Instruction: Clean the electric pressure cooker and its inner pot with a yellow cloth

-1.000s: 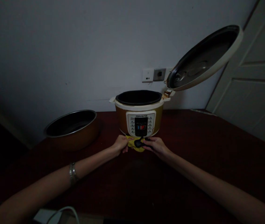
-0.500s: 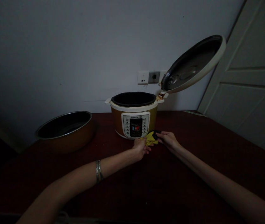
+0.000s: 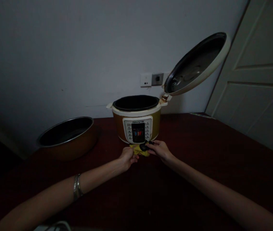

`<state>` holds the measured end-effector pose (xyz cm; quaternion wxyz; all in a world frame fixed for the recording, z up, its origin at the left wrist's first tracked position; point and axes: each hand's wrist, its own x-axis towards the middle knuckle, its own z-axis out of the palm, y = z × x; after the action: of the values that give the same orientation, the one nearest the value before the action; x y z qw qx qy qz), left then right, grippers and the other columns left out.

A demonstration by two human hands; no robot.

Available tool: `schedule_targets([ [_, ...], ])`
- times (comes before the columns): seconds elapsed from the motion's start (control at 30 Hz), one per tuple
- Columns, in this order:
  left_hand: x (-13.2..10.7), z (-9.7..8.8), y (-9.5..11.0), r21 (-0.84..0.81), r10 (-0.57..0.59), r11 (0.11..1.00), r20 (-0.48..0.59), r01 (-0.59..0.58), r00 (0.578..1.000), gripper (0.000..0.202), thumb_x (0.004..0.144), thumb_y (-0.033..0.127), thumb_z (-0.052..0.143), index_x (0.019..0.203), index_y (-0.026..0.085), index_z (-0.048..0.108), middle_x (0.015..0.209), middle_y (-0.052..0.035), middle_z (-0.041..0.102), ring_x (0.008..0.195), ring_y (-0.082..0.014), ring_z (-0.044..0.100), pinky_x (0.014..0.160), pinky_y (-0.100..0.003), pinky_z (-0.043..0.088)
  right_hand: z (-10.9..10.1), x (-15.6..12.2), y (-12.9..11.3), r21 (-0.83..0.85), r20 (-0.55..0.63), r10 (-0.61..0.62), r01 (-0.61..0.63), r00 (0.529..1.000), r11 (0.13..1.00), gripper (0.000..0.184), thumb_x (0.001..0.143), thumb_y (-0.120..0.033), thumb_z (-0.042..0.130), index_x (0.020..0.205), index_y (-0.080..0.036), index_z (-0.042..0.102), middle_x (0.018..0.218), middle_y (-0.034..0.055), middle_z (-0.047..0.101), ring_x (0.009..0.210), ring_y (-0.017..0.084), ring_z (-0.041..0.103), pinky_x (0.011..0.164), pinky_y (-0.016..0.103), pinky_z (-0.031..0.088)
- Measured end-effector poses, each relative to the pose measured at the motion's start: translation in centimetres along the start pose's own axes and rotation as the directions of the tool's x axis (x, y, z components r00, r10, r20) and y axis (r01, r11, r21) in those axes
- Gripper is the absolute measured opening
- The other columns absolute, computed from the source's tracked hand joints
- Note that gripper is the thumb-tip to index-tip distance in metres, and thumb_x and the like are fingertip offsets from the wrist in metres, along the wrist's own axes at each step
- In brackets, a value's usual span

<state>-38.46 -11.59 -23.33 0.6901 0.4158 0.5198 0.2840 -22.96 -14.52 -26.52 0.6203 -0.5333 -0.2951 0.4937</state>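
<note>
A gold and white electric cooker [image 3: 136, 123] stands on the dark red table [image 3: 199, 166] with its lid [image 3: 195, 64] tilted open to the right. Just in front of its base lies a yellow cloth [image 3: 140, 150] with a small black object [image 3: 143, 147] on it. My left hand [image 3: 126, 157] pinches the cloth's left side, fingers closed. My right hand [image 3: 159, 149] is closed on the black object and the cloth's right side. A bracelet sits on my left wrist.
A dark metal inner pot [image 3: 66, 136] rests on the table to the cooker's left. Wall sockets [image 3: 152, 79] are behind the cooker. A white door [image 3: 259, 80] fills the right side. Something white [image 3: 52, 226] shows at the bottom edge.
Both hands and the yellow cloth shifted left, from the cooker's right front to its centre front. The camera view moved slightly.
</note>
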Motion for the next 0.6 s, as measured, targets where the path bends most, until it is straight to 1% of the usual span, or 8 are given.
schedule_targets([
  [0.1, 0.4, 0.5, 0.1, 0.017, -0.02, 1.0, 0.033, 0.019, 0.999, 0.014, 0.089, 0.013, 0.044, 0.088, 0.011, 0.058, 0.058, -0.0005, 0.062, 0.035, -0.0047, 0.046, 0.036, -0.016, 0.033, -0.7, -0.1, -0.8, 0.012, -0.036, 0.006, -0.006, 0.999, 1.0, 0.022, 0.055, -0.012, 0.083, 0.065, -0.012, 0.062, 0.066, 0.0025, 0.068, 0.061, 0.014, 0.067, 0.054, 0.02, 0.059],
  [0.2, 0.8, 1.2, 0.1, 0.012, -0.023, 1.0, 0.096, 0.022, 0.995, 0.015, 0.09, 0.016, 0.045, 0.09, 0.01, 0.059, 0.06, -0.0024, 0.064, 0.036, -0.0052, 0.048, 0.035, -0.016, 0.033, -1.4, -0.2, -1.5, 0.027, -0.076, 0.002, 0.0, 0.997, 1.0, 0.022, 0.056, -0.011, 0.082, 0.061, -0.012, 0.061, 0.064, 0.0017, 0.068, 0.059, 0.012, 0.066, 0.054, 0.018, 0.058],
  [0.27, 0.9, 1.3, 0.1, -0.001, -0.02, 1.0, 0.116, 0.02, 0.993, 0.015, 0.09, 0.016, 0.045, 0.089, 0.01, 0.059, 0.061, -0.0027, 0.065, 0.035, -0.0048, 0.047, 0.035, -0.015, 0.033, -1.5, -0.3, -1.6, 0.04, -0.094, 0.004, 0.0, 0.996, 0.999, 0.023, 0.055, -0.012, 0.083, 0.06, -0.012, 0.06, 0.065, 0.0017, 0.068, 0.06, 0.012, 0.066, 0.055, 0.018, 0.058],
  [0.3, 0.9, 1.2, 0.1, -0.007, -0.02, 1.0, 0.11, 0.021, 0.994, 0.014, 0.09, 0.015, 0.045, 0.089, 0.01, 0.059, 0.06, -0.0023, 0.065, 0.035, -0.0045, 0.047, 0.034, -0.015, 0.033, -1.3, -0.3, -1.5, 0.046, -0.099, 0.008, -0.004, 0.995, 0.999, 0.023, 0.055, -0.012, 0.083, 0.061, -0.012, 0.061, 0.065, 0.0019, 0.068, 0.061, 0.012, 0.067, 0.056, 0.018, 0.058],
  [0.37, 0.8, 0.6, 0.3, -0.017, -0.02, 1.0, 0.08, 0.021, 0.997, 0.014, 0.089, 0.012, 0.045, 0.087, 0.01, 0.059, 0.057, -0.001, 0.064, 0.034, -0.0039, 0.046, 0.034, -0.014, 0.033, -0.7, -0.4, -1.1, 0.06, -0.105, 0.022, -0.016, 0.994, 0.998, 0.023, 0.054, -0.012, 0.083, 0.061, -0.012, 0.061, 0.065, 0.0023, 0.068, 0.062, 0.013, 0.067, 0.056, 0.019, 0.059],
  [0.47, 0.6, -1.0, 0.6, -0.024, -0.008, 1.0, 0.048, 0.009, 0.999, 0.014, 0.088, 0.009, 0.045, 0.082, 0.01, 0.058, 0.053, 0.0009, 0.06, 0.033, -0.0034, 0.045, 0.034, -0.014, 0.034, 0.9, -0.7, -0.3, 0.083, -0.103, 0.054, -0.045, 0.993, 0.995, 0.021, 0.057, -0.008, 0.081, 0.064, -0.012, 0.061, 0.066, 0.0026, 0.068, 0.062, 0.014, 0.068, 0.055, 0.02, 0.059],
  [0.53, 0.4, -2.2, 0.9, -0.029, -0.001, 1.0, 0.021, 0.001, 1.0, 0.015, 0.087, 0.008, 0.045, 0.078, 0.011, 0.057, 0.052, 0.0019, 0.059, 0.033, -0.0032, 0.045, 0.035, -0.014, 0.035, 2.2, -0.9, 0.1, 0.102, -0.092, 0.074, -0.065, 0.993, 0.993, 0.018, 0.06, -0.006, 0.078, 0.067, -0.011, 0.062, 0.071, 0.0039, 0.07, 0.065, 0.015, 0.068, 0.056, 0.021, 0.06],
  [0.6, 0.2, -3.4, 1.3, -0.029, 0.024, 0.999, 0.019, -0.023, 1.0, 0.016, 0.086, 0.006, 0.045, 0.076, 0.011, 0.056, 0.051, 0.0027, 0.057, 0.033, -0.003, 0.045, 0.035, -0.014, 0.036, 3.3, -1.1, 0.5, 0.119, -0.071, 0.089, -0.08, 0.994, 0.99, 0.016, 0.062, -0.005, 0.076, 0.071, -0.01, 0.063, 0.078, 0.0061, 0.071, 0.07, 0.016, 0.069, 0.058, 0.022, 0.06],
])
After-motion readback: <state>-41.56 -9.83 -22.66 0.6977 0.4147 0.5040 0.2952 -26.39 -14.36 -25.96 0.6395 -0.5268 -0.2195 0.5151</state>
